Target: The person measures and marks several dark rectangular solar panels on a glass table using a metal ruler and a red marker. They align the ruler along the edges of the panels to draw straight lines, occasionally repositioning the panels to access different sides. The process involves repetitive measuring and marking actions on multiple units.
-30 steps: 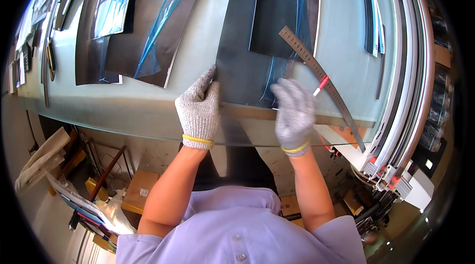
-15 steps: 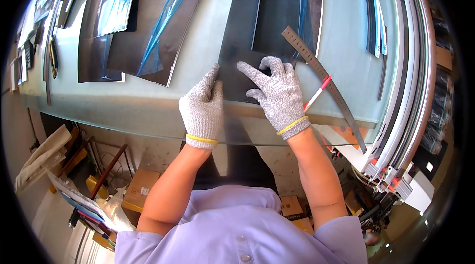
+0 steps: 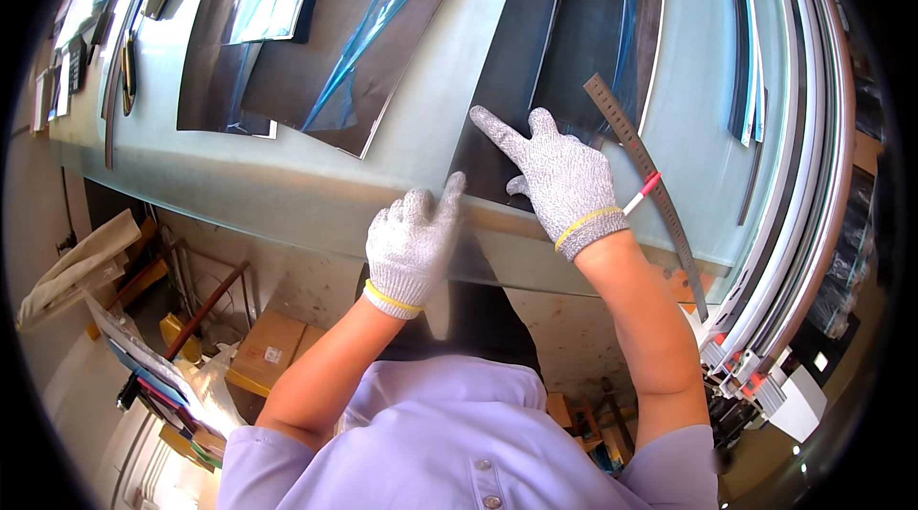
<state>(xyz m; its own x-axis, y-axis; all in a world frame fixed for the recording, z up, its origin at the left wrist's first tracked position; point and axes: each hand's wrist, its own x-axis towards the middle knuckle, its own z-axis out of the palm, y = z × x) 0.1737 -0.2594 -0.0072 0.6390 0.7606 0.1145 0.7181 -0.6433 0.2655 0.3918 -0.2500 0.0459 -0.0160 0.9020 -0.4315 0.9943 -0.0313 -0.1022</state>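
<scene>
My right hand [image 3: 571, 177], in a grey knit glove with a yellow cuff edge, lies with fingers spread on the near end of a dark flat sheet [image 3: 507, 61]. It holds nothing. My left hand [image 3: 409, 242], gloved alike, hovers by the sheet's near left corner. Its index finger points forward, the other fingers are partly bent, and nothing shows in it. Another dark strip [image 3: 579, 42] with blue film along it rests on the sheet. Right of my right hand are a steel ruler [image 3: 622, 123] and a red-and-white pen [image 3: 643, 193].
Dark sheets [image 3: 316, 99] with peeling blue film lie at the left of the glass-like tabletop [image 3: 239, 166]. Narrow strips [image 3: 741, 42] and long rails [image 3: 801, 108] run along the right. A cardboard box [image 3: 268, 352] stands below the table's front edge.
My left hand has come down toward me, and its index finger has stretched out. My right hand has spread flatter on the sheet. The whole view has shifted, moving the table items rightward.
</scene>
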